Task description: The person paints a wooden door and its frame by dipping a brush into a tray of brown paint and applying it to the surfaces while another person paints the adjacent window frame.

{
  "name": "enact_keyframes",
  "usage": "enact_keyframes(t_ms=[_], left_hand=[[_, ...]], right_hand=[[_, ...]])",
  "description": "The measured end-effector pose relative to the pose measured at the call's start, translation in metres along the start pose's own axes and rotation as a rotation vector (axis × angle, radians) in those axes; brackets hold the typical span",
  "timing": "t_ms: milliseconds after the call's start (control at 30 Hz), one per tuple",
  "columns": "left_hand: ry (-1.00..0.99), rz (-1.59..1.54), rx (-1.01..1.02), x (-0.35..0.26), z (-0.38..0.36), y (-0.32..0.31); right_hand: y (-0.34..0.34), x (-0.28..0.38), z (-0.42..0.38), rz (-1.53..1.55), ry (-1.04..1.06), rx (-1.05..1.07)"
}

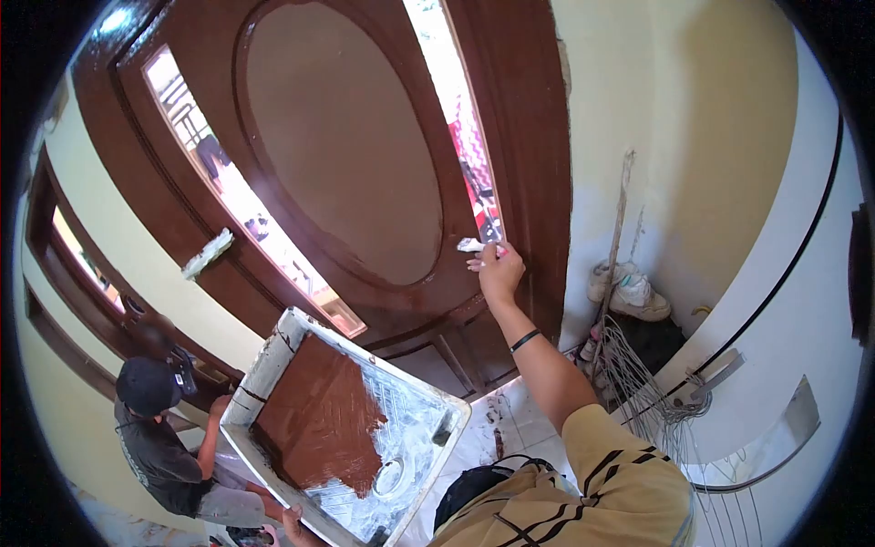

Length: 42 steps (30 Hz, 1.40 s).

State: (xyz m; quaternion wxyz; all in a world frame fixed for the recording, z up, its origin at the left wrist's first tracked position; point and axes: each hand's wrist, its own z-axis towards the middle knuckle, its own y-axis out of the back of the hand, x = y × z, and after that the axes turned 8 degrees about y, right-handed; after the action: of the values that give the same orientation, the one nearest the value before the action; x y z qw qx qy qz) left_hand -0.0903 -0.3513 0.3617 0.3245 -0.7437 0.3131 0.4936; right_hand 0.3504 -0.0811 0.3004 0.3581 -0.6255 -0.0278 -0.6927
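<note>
My right hand (499, 273) is raised to the brown door (510, 128), fingers closed on a small white piece (469, 244), perhaps a rag; its kind is not clear. It is by the lower end of the narrow glass strip (472, 155). At the bottom, my left hand (295, 524) grips the near edge of a large white paint tray (415, 383), tilted in view. Brown paint (319, 419) covers much of its floor, and whitish smears cover the rest. A large oval panel (342, 137) fills the door's middle.
A co-worker (155, 438) in a dark cap is at the lower left, beside the tray. A pale paint-smeared object (208, 253) shows against the door's left part. Shoes (633, 290), a stick (622, 210) and loose wires (643, 383) are in the right corner.
</note>
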Motion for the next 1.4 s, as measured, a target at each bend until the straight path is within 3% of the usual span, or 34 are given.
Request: enact_keyframes(t_ms=[100, 233, 300, 367, 500, 533, 633, 767, 900, 1033, 1267, 1400], left_hand=[[0.005, 0.008, -0.017, -0.003, -0.003, -0.001], [0.008, 0.016, -0.045, -0.004, -0.006, -0.005], [0.013, 0.017, -0.062, -0.006, -0.008, -0.005], [0.014, 0.023, -0.081, -0.006, -0.010, -0.008], [0.018, 0.026, -0.099, -0.007, -0.015, -0.010], [0.017, 0.029, -0.106, -0.008, -0.017, -0.010], [0.007, 0.036, -0.117, -0.010, -0.022, -0.013], [0.057, 0.026, -0.049, -0.009, -0.017, -0.001], [0.103, 0.017, 0.001, -0.010, -0.007, 0.010], [0.075, -0.004, -0.034, -0.009, -0.008, 0.004], [0.044, -0.056, -0.056, 0.006, -0.011, 0.003], [-0.038, -0.014, -0.020, -0.005, -0.032, -0.016]], right_hand=[[-0.022, 0.018, 0.019, -0.002, 0.119, 0.018], [-0.065, 0.074, 0.064, -0.160, 0.514, -0.021], [-0.087, 0.104, 0.087, -0.123, 0.558, -0.019], [-0.104, 0.128, 0.106, -0.007, 0.502, 0.011], [-0.104, 0.167, 0.110, 0.607, 0.317, 0.097], [-0.100, 0.161, 0.106, 0.616, 0.346, 0.098], [-0.084, 0.079, 0.102, 0.239, 0.423, 0.100], [-0.037, 0.058, 0.035, 0.073, 0.222, 0.057], [-0.037, 0.055, 0.025, -0.119, 0.195, 0.058], [-0.088, 0.103, 0.061, -0.233, 0.452, 0.051], [-0.188, 0.244, 0.125, -0.102, 0.859, 0.019], [-0.229, 0.312, 0.124, -0.032, 0.872, 0.086]])
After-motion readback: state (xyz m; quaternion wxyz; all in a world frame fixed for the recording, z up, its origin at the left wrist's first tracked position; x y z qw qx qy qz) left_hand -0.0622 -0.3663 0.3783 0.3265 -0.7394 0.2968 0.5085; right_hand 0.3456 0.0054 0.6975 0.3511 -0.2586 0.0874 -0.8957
